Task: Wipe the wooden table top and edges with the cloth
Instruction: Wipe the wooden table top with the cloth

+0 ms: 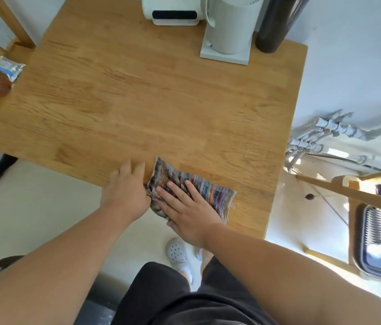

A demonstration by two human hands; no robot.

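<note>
One cloth (210,193) under flat right hand (184,214); left hand (126,191) thumb hidden.

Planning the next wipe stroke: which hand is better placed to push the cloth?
Probably right. The right hand lies flat on the cloth, fingers spread; the left hand rests beside it on the wooden table, touching only the cloth's bunched edge.

One light brown wooden table (138,90). One multicoloured striped woven cloth (215,195). Two bare hands of the camera wearer: a left hand (126,191) and a right hand (184,212). Three standing objects: one squat white appliance with a black slot (173,10), one white cylindrical appliance on a square base (231,24), one dark cylindrical bottle (274,26). One silver-and-blue foil packet (6,69). One white perforated clog (177,254).
</note>
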